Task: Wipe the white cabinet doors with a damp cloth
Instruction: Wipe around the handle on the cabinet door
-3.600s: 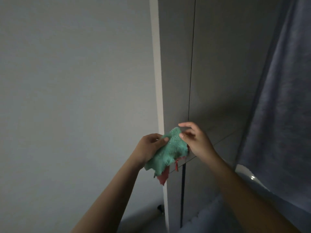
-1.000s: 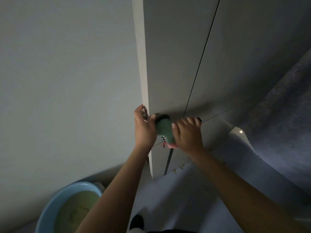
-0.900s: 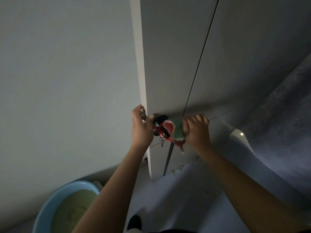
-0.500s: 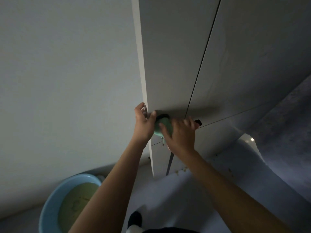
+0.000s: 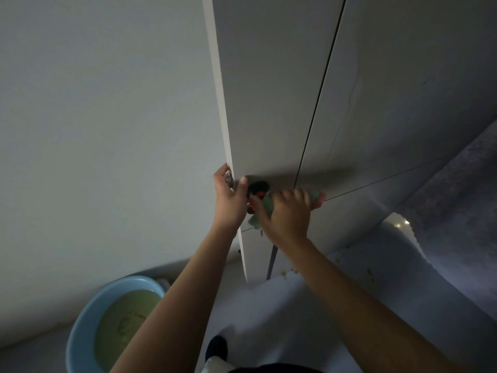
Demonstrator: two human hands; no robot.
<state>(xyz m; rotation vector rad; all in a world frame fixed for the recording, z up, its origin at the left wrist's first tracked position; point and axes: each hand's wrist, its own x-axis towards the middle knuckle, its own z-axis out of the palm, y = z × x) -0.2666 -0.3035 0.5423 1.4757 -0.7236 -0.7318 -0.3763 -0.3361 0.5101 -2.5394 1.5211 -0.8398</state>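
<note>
Low on the white cabinet door [image 5: 269, 103], the right hand [image 5: 286, 214] grips the green cloth [image 5: 265, 208]; the left hand [image 5: 228, 197] pinches the door's edge. Pressing hard could swing the door, trapping fingers.

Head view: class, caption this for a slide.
Right hand wipes white cabinet door with green cloth; left hand grips its edge.

A light blue basin [image 5: 80, 323] stands on the floor at lower left, holding murky greenish water [image 5: 122, 325]. A plain grey wall [image 5: 102, 117] fills the left side. At right hangs a bluish curtain [image 5: 462, 200]. Small crumbs [image 5: 291, 271] lie on a pale surface [image 5: 271, 313] below.
</note>
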